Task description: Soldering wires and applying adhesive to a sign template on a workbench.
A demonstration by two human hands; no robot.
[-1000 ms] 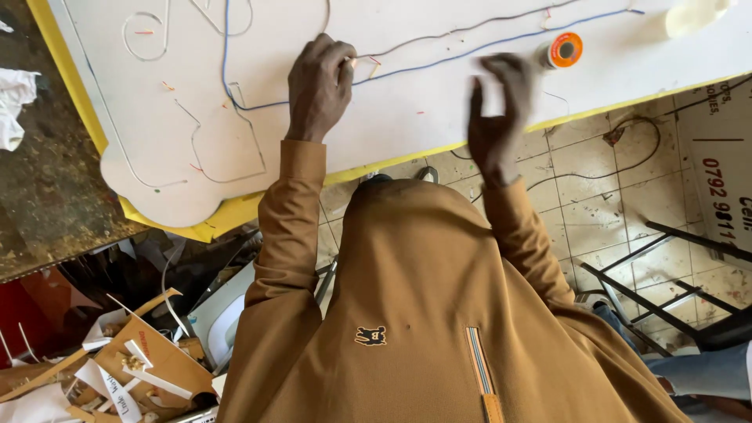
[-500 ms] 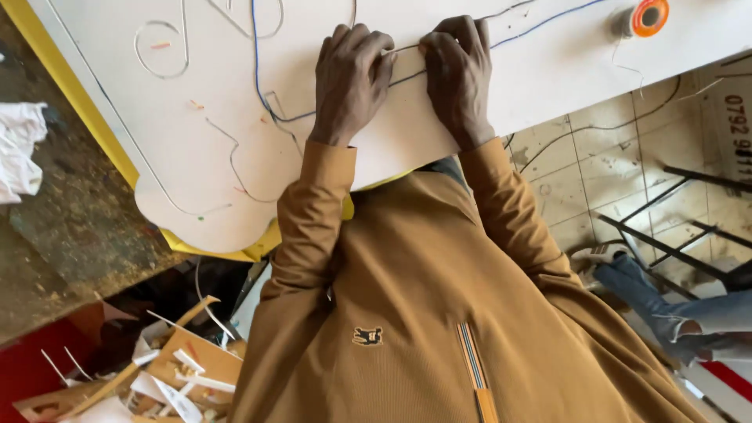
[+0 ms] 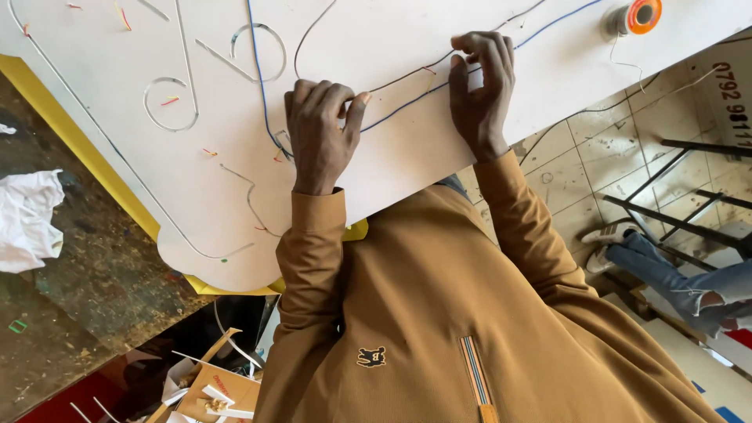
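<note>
A large white board [image 3: 392, 172] with a yellow rim lies in front of me, with curved grooves cut into it. A thin dark wire [image 3: 407, 74] and a blue wire [image 3: 407, 108] run across it side by side. My left hand [image 3: 317, 133] rests on the board with its fingers curled, and its thumb and fingertips pinch the thin dark wire. My right hand [image 3: 482, 86] sits further right and pinches the same wire at its fingertips. The stretch of wire between my hands looks taut. The blue wire passes just below both hands.
An orange spool of wire [image 3: 638, 14] stands at the board's far right. A white cloth [image 3: 27, 219] lies on the dark worktop to the left. A cardboard box of scraps [image 3: 211, 392] sits below. Another person's jeans-clad legs [image 3: 681, 274] and a black metal frame [image 3: 689, 223] are at right.
My hands were close together half a second ago. Now they are apart, the right hand having slid to the right along the wire. The left hand stays pinched on it.
</note>
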